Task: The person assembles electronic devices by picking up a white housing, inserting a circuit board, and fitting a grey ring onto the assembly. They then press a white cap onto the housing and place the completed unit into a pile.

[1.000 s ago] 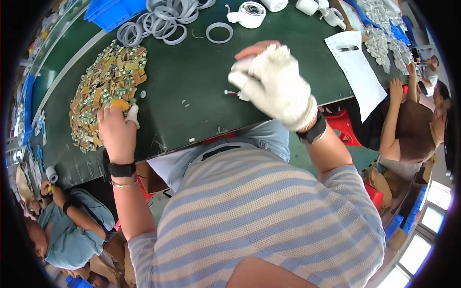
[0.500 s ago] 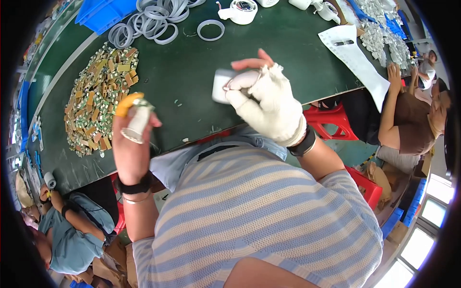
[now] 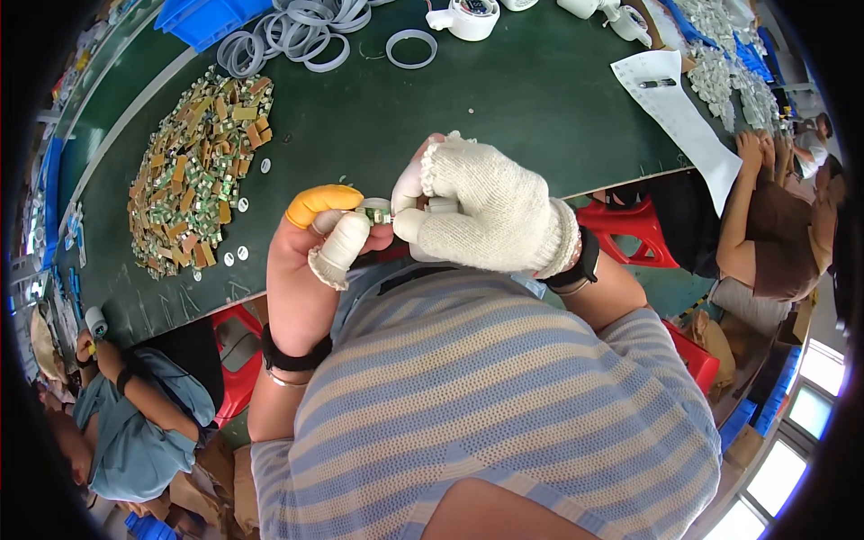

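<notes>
My left hand (image 3: 315, 236) wears a yellow finger cover and a white thumb cover. Between its fingertips it pinches a small green circuit board (image 3: 378, 216). My right hand (image 3: 490, 207), in a white knitted glove with some fingertips bare, is closed around a white part (image 3: 441, 206), mostly hidden by the glove. Its thumb and forefinger meet at the right end of the board, so both hands are together close to the table's near edge. To the left lies a heap of small green and tan circuit boards (image 3: 193, 175).
Grey rings (image 3: 315, 31) and a blue bin (image 3: 202, 20) sit at the far left, with one ring (image 3: 411, 49) apart. White round housings (image 3: 470, 18) stand at the back. A paper sheet (image 3: 670, 108) bears a pen. Small white discs (image 3: 243, 205) lie beside the heap. Co-workers sit on both sides.
My left hand has moved right, away from the heap, with a circuit board in its fingers. My right hand has come down and nearer with the white part, and the two hands now meet.
</notes>
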